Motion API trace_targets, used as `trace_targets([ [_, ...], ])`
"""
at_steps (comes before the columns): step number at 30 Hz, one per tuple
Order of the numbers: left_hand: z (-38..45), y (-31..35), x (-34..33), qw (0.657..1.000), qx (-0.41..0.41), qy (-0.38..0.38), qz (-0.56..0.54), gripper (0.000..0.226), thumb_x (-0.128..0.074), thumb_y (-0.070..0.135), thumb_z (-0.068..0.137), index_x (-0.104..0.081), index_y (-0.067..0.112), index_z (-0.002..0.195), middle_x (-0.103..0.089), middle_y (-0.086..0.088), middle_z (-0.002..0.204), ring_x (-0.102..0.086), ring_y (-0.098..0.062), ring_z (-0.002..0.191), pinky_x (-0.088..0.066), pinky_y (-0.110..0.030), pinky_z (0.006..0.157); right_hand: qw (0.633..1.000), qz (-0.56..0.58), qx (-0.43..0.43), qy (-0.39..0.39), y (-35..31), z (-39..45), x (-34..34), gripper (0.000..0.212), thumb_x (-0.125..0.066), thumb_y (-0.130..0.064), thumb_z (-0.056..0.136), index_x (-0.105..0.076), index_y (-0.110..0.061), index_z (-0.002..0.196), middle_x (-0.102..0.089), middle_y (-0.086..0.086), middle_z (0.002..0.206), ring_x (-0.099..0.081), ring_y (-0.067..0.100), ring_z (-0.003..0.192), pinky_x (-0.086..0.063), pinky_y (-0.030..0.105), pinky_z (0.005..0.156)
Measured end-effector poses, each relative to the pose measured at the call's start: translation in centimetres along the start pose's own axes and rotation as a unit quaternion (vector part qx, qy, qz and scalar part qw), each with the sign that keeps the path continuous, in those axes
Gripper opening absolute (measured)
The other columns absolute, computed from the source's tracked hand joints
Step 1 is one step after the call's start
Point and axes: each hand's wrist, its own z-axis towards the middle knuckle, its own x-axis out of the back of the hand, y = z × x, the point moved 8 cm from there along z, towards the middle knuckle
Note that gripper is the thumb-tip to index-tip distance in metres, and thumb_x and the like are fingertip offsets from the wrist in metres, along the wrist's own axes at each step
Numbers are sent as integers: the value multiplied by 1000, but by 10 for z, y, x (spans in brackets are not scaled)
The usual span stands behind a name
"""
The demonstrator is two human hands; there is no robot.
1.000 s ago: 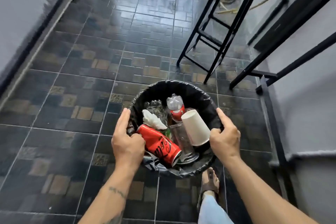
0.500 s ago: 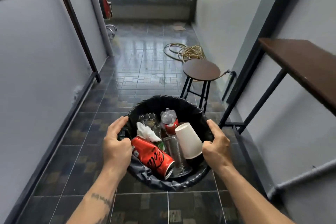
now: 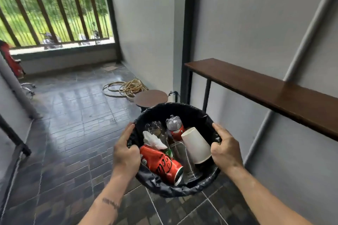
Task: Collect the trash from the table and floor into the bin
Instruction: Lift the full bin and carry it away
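A round bin (image 3: 184, 110) lined with a black bag is held up in front of me, off the floor. My left hand (image 3: 126, 153) grips its left rim and my right hand (image 3: 225, 149) grips its right rim. Inside lie a red soda can (image 3: 161, 163), a white paper cup (image 3: 196, 145) on its side, a crumpled white tissue (image 3: 152, 139), a clear plastic bottle with a red label (image 3: 175, 127) and clear plastic cups (image 3: 184, 159).
A long dark wooden table (image 3: 270, 87) runs along the grey wall on the right. A round stool (image 3: 150, 97) stands just behind the bin. A coiled rope (image 3: 126, 87) lies on the tiled floor farther back. A railing closes the far end.
The bin has come up from the floor in both hands. My view has lifted from the floor tiles to the corridor, the table and the railing.
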Motion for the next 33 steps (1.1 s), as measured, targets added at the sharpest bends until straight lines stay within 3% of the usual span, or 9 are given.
trace_targets([
  [3, -2, 0, -16, 996, -13, -92, 4, 79, -42, -9, 75, -56, 30, 143, -54, 2, 149, -56, -24, 132, -50, -51, 105, 996, -22, -47, 79, 5, -43, 35, 67, -48, 11, 78, -52, -6, 142, -50, 4, 149, -45, 15, 138, -15, -11, 92],
  [5, -12, 3, -31, 990, -20, -142, 10, 81, -41, -1, 70, -56, 32, 142, -60, -5, 143, -56, -38, 130, -45, -61, 106, 989, -36, -79, 120, 7, -78, 62, 68, -47, 9, 78, -51, -8, 143, -49, 3, 150, -44, 13, 138, -14, -10, 94],
  [7, -31, 15, -53, 980, -27, -196, 20, 80, -42, 0, 70, -57, 30, 142, -64, -11, 136, -61, -44, 119, -53, -54, 98, 980, -46, -111, 158, 14, -115, 93, 68, -47, 7, 78, -51, -11, 144, -49, 0, 150, -43, 11, 138, -17, -3, 99],
  [10, -72, 41, -90, 963, -36, -265, 27, 76, -44, -3, 72, -60, 28, 140, -72, -7, 123, -69, -26, 87, -56, -34, 76, 961, -73, -155, 218, 25, -172, 143, 67, -47, 3, 80, -51, -15, 144, -50, -1, 149, -45, 14, 138, -25, 13, 107],
  [18, -216, 84, -169, 920, -58, -386, 27, 73, -45, -11, 78, -59, 23, 141, -73, -1, 111, -65, -9, 76, -45, -8, 60, 914, -92, -234, 318, 51, -316, 261, 65, -46, 1, 85, -47, -18, 147, -47, 0, 152, -41, 19, 141, -32, 30, 115],
  [21, -284, 95, -195, 902, -57, -428, 16, 74, -44, -12, 78, -59, 23, 141, -73, 2, 91, -61, -10, 57, -46, -15, 47, 895, -88, -263, 350, 68, -377, 308, 64, -46, 1, 86, -49, -20, 146, -49, -1, 150, -43, 20, 139, -36, 34, 114],
  [26, -402, 111, -247, 867, -64, -493, 28, 72, -44, -9, 74, -66, 31, 130, -73, -4, 79, -62, -21, 52, -53, -34, 51, 855, -95, -305, 409, 99, -478, 391, 62, -48, -2, 87, -50, -24, 144, -52, -2, 148, -48, 23, 135, -38, 38, 112],
  [29, -475, 120, -283, 845, -70, -529, 25, 75, -43, -8, 73, -63, 27, 137, -76, -5, 99, -69, -22, 73, -56, -32, 64, 830, -89, -342, 431, 119, -531, 438, 63, -46, -2, 87, -49, -27, 145, -52, -2, 147, -48, 25, 134, -42, 40, 108],
  [33, -568, 137, -333, 807, -47, -588, 13, 76, -40, -11, 76, -58, 24, 141, -73, -3, 105, -68, -20, 64, -55, -29, 50, 795, -90, -366, 476, 145, -593, 500, 65, -46, -5, 84, -49, -29, 144, -58, 2, 141, -58, 23, 98, -52, 47, 97],
])
